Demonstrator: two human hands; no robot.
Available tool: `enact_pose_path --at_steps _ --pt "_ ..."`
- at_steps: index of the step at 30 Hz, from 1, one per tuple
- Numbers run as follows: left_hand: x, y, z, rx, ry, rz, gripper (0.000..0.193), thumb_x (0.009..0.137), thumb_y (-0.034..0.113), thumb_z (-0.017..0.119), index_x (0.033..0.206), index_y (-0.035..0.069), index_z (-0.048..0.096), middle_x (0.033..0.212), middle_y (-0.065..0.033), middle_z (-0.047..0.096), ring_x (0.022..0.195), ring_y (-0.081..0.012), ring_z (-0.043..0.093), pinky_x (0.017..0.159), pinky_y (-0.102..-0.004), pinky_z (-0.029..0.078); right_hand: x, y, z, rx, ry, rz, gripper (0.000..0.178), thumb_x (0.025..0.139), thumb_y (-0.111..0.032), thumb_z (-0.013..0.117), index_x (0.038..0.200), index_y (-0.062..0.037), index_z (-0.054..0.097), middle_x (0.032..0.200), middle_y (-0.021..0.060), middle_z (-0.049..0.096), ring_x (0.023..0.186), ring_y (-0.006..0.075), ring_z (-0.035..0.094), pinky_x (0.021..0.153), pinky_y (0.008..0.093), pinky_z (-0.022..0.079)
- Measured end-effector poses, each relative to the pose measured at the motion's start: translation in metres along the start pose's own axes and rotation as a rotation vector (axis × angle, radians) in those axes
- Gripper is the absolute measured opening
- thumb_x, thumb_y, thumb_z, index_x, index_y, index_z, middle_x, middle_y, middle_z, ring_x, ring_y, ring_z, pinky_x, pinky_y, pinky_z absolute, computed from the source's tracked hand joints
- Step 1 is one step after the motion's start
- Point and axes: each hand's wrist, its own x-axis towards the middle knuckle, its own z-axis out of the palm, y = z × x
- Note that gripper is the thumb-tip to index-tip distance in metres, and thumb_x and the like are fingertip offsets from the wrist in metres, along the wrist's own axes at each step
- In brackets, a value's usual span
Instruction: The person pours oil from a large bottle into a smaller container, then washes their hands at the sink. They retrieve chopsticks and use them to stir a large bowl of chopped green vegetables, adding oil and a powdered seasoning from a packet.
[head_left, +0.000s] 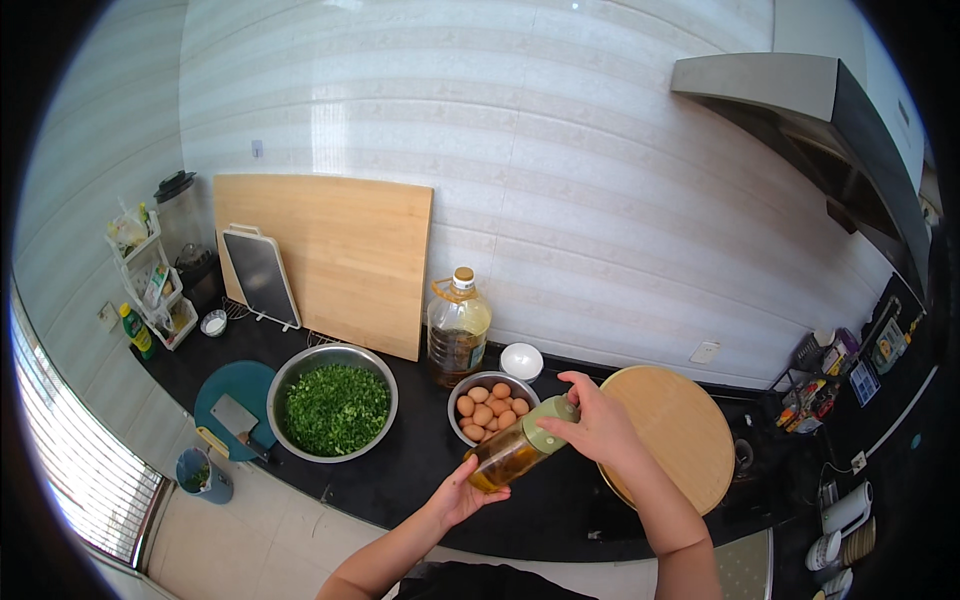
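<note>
A clear oil bottle with a pale green top (512,450) is tilted between my two hands, with amber liquid inside. My left hand (468,496) supports its lower end from below. At the green top, my right hand (592,420) is closed round it with the thumb along the side. Just beyond the bottle sits a metal bowl of brown eggs (488,405), partly covered by it. Left of the eggs stands a large steel bowl (283,440) full of chopped green leaves (336,408).
A large oil jug (459,325) and a white bowl (521,361) stand behind the eggs. A round wooden board (680,435) lies right. At left, a cleaver (238,420) rests on a teal board (215,385). A big wooden board (340,250) leans on the wall.
</note>
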Motion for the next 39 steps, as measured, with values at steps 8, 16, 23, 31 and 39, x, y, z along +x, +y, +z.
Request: enact_pose_path --at_steps 8,16,23,31,39 --pt "0.002 -0.003 -0.003 -0.114 -0.047 -0.027 0.057 0.089 0.043 0.048 0.129 0.005 0.035 0.118 -0.0204 0.049 0.097 -0.0341 0.058 0.085 -0.0443 0.05 0.008 0.026 -0.009 0.499 -0.186 -0.233 0.069 0.083 -0.029 0.06 0.138 -0.0055 0.025 0.133 0.0182 0.039 0.121 0.0262 0.04 0.101 0.0337 0.033" --pt "0.002 -0.005 0.001 -0.129 -0.061 -0.04 0.058 0.089 0.044 0.049 0.129 0.005 0.035 0.119 -0.02 0.048 0.099 -0.0333 0.057 0.085 -0.0438 0.05 0.019 0.035 -0.003 0.176 0.14 -0.397 0.057 0.088 -0.033 0.053 0.133 -0.0035 0.035 0.105 0.0133 0.061 0.091 0.0246 0.058 0.082 0.032 0.044" --pt "0.001 -0.006 0.003 -0.138 -0.093 -0.052 0.058 0.089 0.046 0.045 0.13 0.005 0.036 0.118 -0.0204 0.049 0.095 -0.0334 0.058 0.082 -0.0434 0.051 0.023 0.037 -0.012 0.465 -0.227 -0.391 0.059 0.084 -0.016 0.059 0.137 -0.0086 0.033 0.138 0.0085 0.037 0.125 0.0184 0.037 0.101 0.0331 0.032" --pt "0.001 -0.006 0.015 -0.114 0.023 -0.04 0.057 0.09 0.048 0.043 0.126 0.004 0.039 0.11 -0.0199 0.054 0.088 -0.0322 0.061 0.077 -0.0414 0.053 0.011 0.014 -0.016 0.096 -0.275 -0.275 0.083 0.07 -0.026 0.074 0.138 -0.0096 0.03 0.141 0.0129 0.032 0.129 0.0233 0.032 0.101 0.0358 0.034" --pt "0.011 -0.013 0.0 -0.174 -0.133 -0.153 0.065 0.088 0.055 0.039 0.133 0.009 0.035 0.116 -0.0243 0.05 0.086 -0.0315 0.059 0.073 -0.0391 0.054 0.016 0.035 -0.017 0.044 -0.189 -0.562 0.077 0.07 -0.027 0.075 0.134 -0.0088 0.036 0.131 0.0105 0.045 0.122 0.0239 0.041 0.1 0.0348 0.034"
